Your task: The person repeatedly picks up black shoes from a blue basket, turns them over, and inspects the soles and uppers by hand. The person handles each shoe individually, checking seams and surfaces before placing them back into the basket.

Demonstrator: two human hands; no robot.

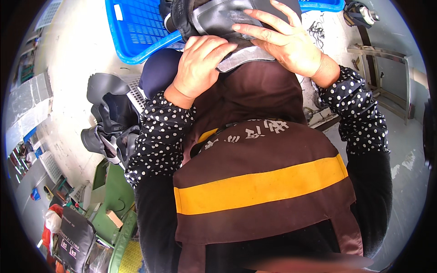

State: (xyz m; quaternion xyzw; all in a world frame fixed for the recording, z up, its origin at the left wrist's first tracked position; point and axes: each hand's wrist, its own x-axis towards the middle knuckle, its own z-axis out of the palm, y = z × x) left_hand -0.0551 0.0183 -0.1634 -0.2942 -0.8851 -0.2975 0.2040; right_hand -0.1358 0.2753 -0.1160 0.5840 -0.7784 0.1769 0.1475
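In the head view, the left hand (195, 68) is at the near edge of a black piece (214, 20), which looks like leather. Its fingers are bent and close together, and the thumb lies along them; it appears to pinch this edge. The right hand (291, 50) is wide, with the fingers spread, and it lies over the right part of the same piece, touching it from above.

The black piece is at the upper middle, above the knees of the person, and a grey strip (248, 57) runs along its near edge. A blue basket (119, 43) stands just behind it, and its rim is seen on both sides.

To the left of the left hand, several black pieces (111, 118) lie in a loose pile, beside a white perforated container (135, 91). The person wears dotted sleeves (157, 136) and a brown apron (268, 227) with a yellow band (259, 186). A green object (109, 195) is at the lower left, and a metal frame (406, 82) stands at the right.
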